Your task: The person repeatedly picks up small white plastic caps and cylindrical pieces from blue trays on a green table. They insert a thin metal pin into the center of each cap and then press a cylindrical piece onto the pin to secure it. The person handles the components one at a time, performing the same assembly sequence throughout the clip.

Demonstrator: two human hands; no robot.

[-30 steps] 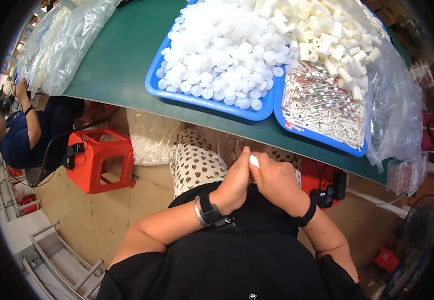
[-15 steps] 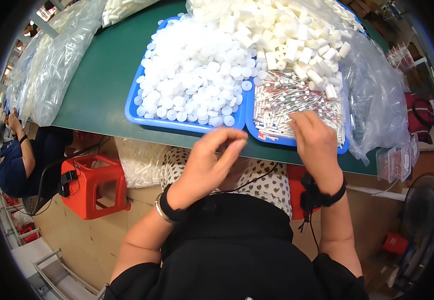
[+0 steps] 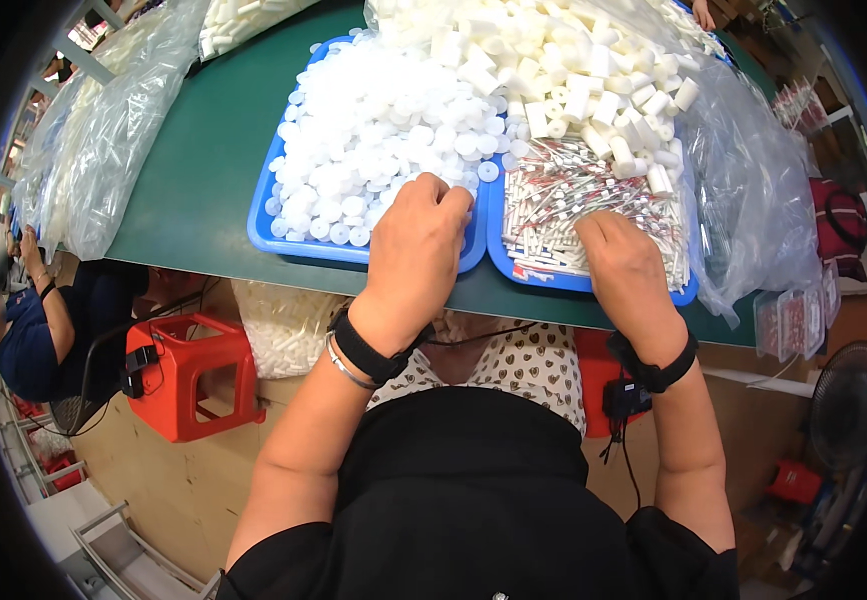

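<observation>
My left hand (image 3: 420,245) reaches over the near right part of a blue tray (image 3: 284,240) heaped with small translucent white plastic discs (image 3: 364,140). Its fingers curl down among the discs, their tips hidden, and what they pinch cannot be made out. In the smaller blue tray (image 3: 564,283) to the right lie many thin white sticks (image 3: 544,220) with red and silvery wire-like parts. My right hand (image 3: 634,262) rests at the near right of these, thumb and fingers bent together on the pile; anything between them is too small to tell.
Cream foam-like cylinders (image 3: 604,90) pile up behind the sticks and over that tray's far side. Clear plastic bags (image 3: 744,190) flank the trays on the green table (image 3: 194,200). A red stool (image 3: 189,390) stands lower left; another person (image 3: 39,320) sits farther left.
My left hand has moved forward from the table's edge onto the discs, and its fingers have turned down. My right hand stays over the sticks, shifting slightly.
</observation>
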